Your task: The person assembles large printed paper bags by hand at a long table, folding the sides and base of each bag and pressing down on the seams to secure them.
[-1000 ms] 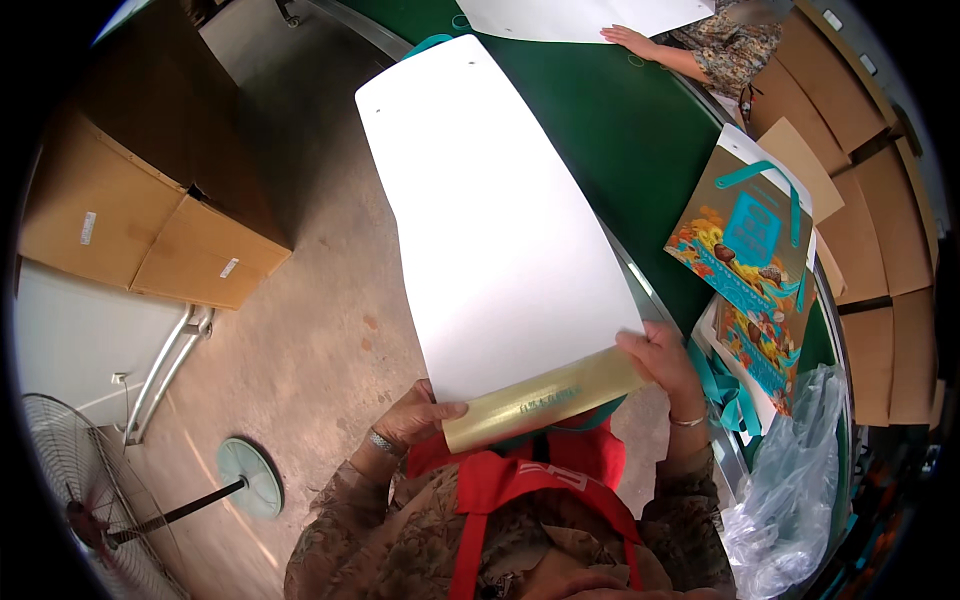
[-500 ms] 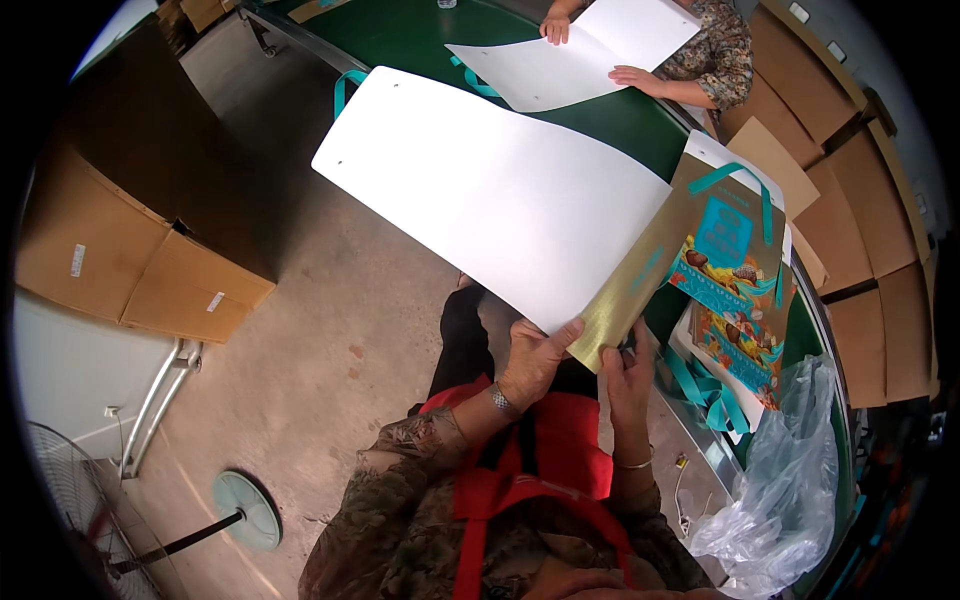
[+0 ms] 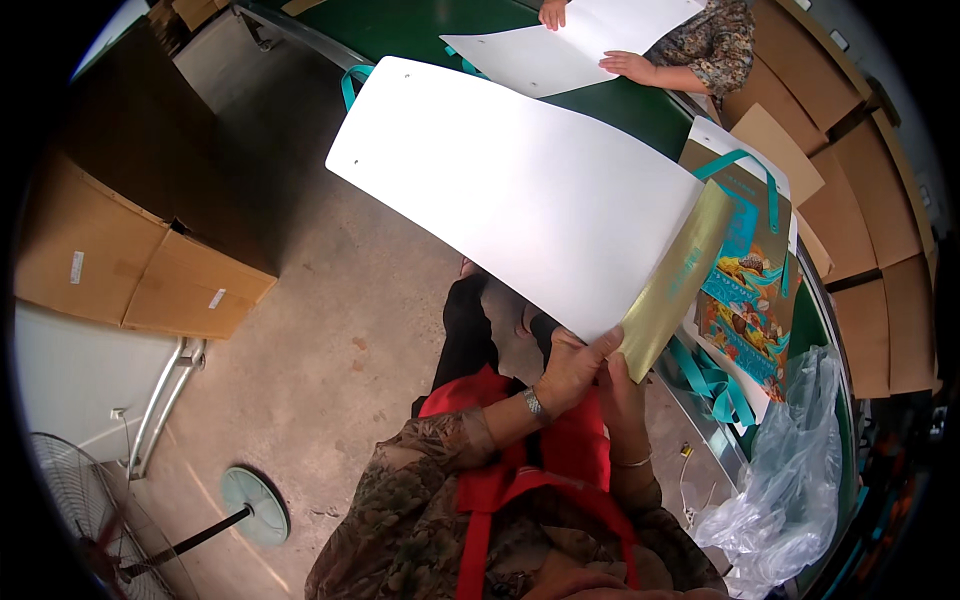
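Both hands raised: left hand (image 3: pixel 572 368) & right hand (image 3: pixel 622 392) grip clenched on white sheet (image 3: pixel 520 190) corner.

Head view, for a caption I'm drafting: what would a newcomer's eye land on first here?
A big white sheet with a gold folded edge fills the centre, gripped at its lower corner by the left hand and right hand. To its right, colourful printed bags with teal handles lie on the green table, where another person's hands press a second white sheet.

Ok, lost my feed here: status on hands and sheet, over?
Left hand and right hand both gripping the white sheet's gold-edged near end. Sheet lifted, bowed over floor. Printed bags alongside right, not touching.
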Motion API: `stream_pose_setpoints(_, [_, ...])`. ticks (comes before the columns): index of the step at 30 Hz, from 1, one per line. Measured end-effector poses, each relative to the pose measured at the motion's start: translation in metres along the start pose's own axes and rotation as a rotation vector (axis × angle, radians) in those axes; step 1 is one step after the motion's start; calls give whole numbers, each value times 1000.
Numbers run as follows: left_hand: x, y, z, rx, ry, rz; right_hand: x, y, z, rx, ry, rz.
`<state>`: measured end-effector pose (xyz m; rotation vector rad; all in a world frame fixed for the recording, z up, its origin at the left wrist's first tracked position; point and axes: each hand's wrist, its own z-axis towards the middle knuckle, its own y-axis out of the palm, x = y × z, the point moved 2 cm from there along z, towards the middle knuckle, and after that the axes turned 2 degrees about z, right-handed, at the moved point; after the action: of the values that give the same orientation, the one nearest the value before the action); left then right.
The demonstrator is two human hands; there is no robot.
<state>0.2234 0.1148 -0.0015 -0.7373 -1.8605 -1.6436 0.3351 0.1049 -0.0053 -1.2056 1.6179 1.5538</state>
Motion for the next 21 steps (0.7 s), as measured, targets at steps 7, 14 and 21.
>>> stream_pose_setpoints(7, [22, 6, -41, -86, -116, 34, -14, -20, -33, -313, -49, -777])
stream_pose_setpoints(14, [48, -17, -99, -316, -272, 98, -41, -28, -11, -253, -220, -849])
stream_pose_setpoints(21, [51, -20, -119, -320, -732, -97, -97, -24, 34, 25, -542, -544])
